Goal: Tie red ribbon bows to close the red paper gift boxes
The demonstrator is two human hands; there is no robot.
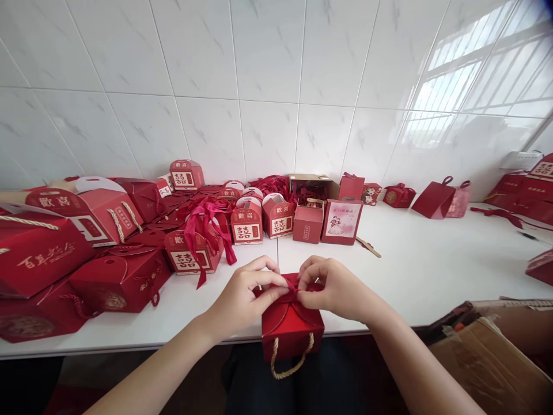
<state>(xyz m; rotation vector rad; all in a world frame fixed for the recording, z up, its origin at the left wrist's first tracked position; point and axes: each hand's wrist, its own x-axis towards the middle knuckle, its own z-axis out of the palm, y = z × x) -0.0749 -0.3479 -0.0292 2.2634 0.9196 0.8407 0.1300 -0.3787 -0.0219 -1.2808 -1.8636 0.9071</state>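
A red gift box [294, 331] with a gold rope handle [288, 372] sits at the table's front edge, partly over it. Across its top runs a red ribbon [292, 286], gathered into a knot or bow at the middle. My left hand [248, 291] pinches the ribbon from the left, thumb and fingertips together. From the right, my right hand [330, 288] pinches it close to the knot. Fingers cover part of the ribbon, so the exact shape of the bow is hidden.
Red gift boxes [121, 276] are piled on the left. Loose red ribbons [209, 225] drape over a small box. Behind stand several small boxes, a pink card box [342, 222] and a wooden stick [369, 248]. A brown cardboard carton [488, 363] is at the lower right.
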